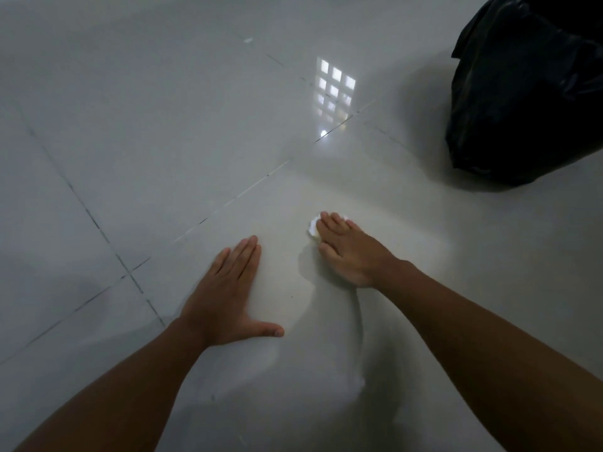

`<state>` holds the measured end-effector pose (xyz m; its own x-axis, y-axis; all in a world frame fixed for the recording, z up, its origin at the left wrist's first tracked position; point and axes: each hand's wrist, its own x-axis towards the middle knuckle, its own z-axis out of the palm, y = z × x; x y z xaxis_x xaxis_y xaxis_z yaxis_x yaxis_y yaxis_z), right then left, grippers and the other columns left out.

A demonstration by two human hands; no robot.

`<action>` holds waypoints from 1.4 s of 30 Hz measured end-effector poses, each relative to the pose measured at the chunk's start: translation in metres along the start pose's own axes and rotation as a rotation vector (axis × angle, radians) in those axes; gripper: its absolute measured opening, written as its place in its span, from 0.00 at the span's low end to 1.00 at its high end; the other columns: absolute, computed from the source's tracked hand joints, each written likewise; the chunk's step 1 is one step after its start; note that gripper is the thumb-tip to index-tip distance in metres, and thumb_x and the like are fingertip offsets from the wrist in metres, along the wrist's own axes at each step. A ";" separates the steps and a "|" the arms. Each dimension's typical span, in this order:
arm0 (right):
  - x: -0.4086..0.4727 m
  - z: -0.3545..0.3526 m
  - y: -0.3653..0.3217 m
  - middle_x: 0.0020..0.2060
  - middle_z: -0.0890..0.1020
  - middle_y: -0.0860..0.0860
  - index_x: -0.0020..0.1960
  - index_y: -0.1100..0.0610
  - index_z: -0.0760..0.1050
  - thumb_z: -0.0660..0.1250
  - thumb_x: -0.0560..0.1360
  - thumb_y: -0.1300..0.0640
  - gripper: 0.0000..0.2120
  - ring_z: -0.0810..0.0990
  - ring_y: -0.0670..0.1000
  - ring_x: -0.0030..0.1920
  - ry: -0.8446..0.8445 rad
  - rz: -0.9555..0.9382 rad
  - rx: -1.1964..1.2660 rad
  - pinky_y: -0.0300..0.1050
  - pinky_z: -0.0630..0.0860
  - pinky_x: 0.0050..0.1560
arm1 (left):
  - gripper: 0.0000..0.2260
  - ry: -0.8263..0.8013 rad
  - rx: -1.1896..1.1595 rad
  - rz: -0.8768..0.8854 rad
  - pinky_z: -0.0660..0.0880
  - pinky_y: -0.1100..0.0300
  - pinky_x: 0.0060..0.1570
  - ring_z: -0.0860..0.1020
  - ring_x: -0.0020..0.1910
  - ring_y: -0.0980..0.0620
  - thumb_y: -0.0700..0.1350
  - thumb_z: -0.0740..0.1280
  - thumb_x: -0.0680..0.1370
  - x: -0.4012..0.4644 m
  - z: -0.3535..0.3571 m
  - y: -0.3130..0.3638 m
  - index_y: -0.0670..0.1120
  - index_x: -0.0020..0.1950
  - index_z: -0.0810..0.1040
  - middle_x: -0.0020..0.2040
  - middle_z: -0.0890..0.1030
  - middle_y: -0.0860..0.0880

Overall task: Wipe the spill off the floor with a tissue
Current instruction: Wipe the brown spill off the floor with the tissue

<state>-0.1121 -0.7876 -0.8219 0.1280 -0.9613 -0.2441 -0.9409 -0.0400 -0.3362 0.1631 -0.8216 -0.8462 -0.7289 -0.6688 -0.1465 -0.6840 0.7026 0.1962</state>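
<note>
My right hand [347, 251] presses a crumpled white tissue [312, 227] flat against the glossy pale tiled floor [163, 141]; only the tissue's left edge shows past my fingers. A faint wet streak [359, 321] curves back from under that hand toward me. My left hand [228, 293] lies palm down on the floor to the left of it, fingers together and thumb spread, holding nothing.
A black plastic rubbish bag [528, 89] stands at the upper right, about an arm's reach beyond my right hand. Dark grout lines [98, 223] cross the tiles at left. A window's reflection [334, 89] shines on the floor ahead.
</note>
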 end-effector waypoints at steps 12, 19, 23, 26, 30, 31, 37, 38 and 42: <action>-0.037 0.024 -0.045 0.80 0.55 0.55 0.80 0.56 0.55 0.51 0.76 0.52 0.33 0.50 0.57 0.80 -0.139 -0.350 -0.095 0.48 0.42 0.78 | 0.68 -0.037 0.041 0.011 0.44 0.46 0.79 0.39 0.81 0.48 0.86 0.55 0.58 -0.002 -0.002 -0.003 0.39 0.80 0.42 0.82 0.40 0.42; -0.096 0.020 0.028 0.74 0.70 0.53 0.74 0.57 0.70 0.54 0.75 0.53 0.27 0.66 0.55 0.75 -0.010 -0.311 -0.097 0.51 0.51 0.78 | 0.68 -0.014 0.020 0.016 0.41 0.48 0.79 0.37 0.80 0.50 0.86 0.56 0.57 -0.001 0.000 -0.001 0.40 0.81 0.42 0.82 0.40 0.44; -0.056 0.033 -0.010 0.77 0.63 0.57 0.77 0.57 0.62 0.46 0.76 0.49 0.32 0.57 0.60 0.78 0.092 -0.055 -0.060 0.49 0.45 0.78 | 0.62 0.056 -0.012 0.004 0.41 0.51 0.79 0.42 0.81 0.50 0.85 0.51 0.62 0.002 0.006 -0.002 0.41 0.81 0.45 0.82 0.42 0.46; -0.067 0.046 -0.028 0.78 0.63 0.53 0.77 0.56 0.64 0.51 0.77 0.53 0.29 0.56 0.53 0.79 0.005 -0.256 -0.039 0.48 0.47 0.79 | 0.55 0.094 -0.037 -0.027 0.45 0.51 0.78 0.46 0.81 0.51 0.81 0.51 0.68 0.002 0.012 -0.003 0.41 0.81 0.49 0.82 0.48 0.46; -0.070 0.028 0.017 0.79 0.61 0.49 0.79 0.50 0.59 0.47 0.77 0.48 0.30 0.57 0.49 0.79 0.117 -0.011 -0.032 0.49 0.48 0.78 | 0.51 0.119 -0.016 -0.033 0.48 0.49 0.78 0.47 0.81 0.51 0.78 0.50 0.72 0.003 0.014 -0.001 0.42 0.81 0.51 0.83 0.50 0.46; -0.059 0.022 0.027 0.79 0.59 0.50 0.79 0.51 0.57 0.43 0.76 0.46 0.32 0.55 0.50 0.79 0.147 0.111 -0.037 0.50 0.47 0.77 | 0.49 0.130 -0.016 -0.034 0.48 0.49 0.78 0.47 0.81 0.51 0.77 0.50 0.73 0.003 0.014 -0.001 0.42 0.81 0.51 0.83 0.50 0.46; 0.045 -0.006 0.030 0.79 0.55 0.57 0.78 0.59 0.55 0.50 0.82 0.52 0.26 0.52 0.60 0.78 0.123 0.246 -0.028 0.57 0.47 0.77 | 0.44 0.165 -0.029 -0.026 0.51 0.50 0.78 0.51 0.81 0.52 0.72 0.54 0.75 0.002 0.013 -0.003 0.43 0.80 0.55 0.82 0.54 0.46; 0.057 -0.006 0.023 0.80 0.54 0.57 0.78 0.58 0.54 0.51 0.82 0.53 0.26 0.51 0.61 0.78 0.095 0.219 -0.033 0.57 0.46 0.77 | 0.43 0.175 -0.035 -0.024 0.52 0.49 0.78 0.51 0.81 0.52 0.71 0.55 0.76 0.002 0.014 -0.004 0.43 0.80 0.56 0.82 0.55 0.46; 0.049 0.002 -0.014 0.80 0.55 0.53 0.80 0.53 0.54 0.49 0.82 0.50 0.26 0.50 0.58 0.79 0.018 -0.062 -0.054 0.54 0.46 0.77 | 0.41 0.185 -0.041 -0.008 0.55 0.48 0.77 0.54 0.81 0.51 0.69 0.55 0.77 0.004 0.016 -0.007 0.42 0.80 0.58 0.81 0.57 0.46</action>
<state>-0.0919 -0.8340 -0.8305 0.1814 -0.9613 -0.2075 -0.9470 -0.1138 -0.3004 0.1651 -0.8252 -0.8635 -0.7029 -0.7105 0.0319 -0.6856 0.6888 0.2357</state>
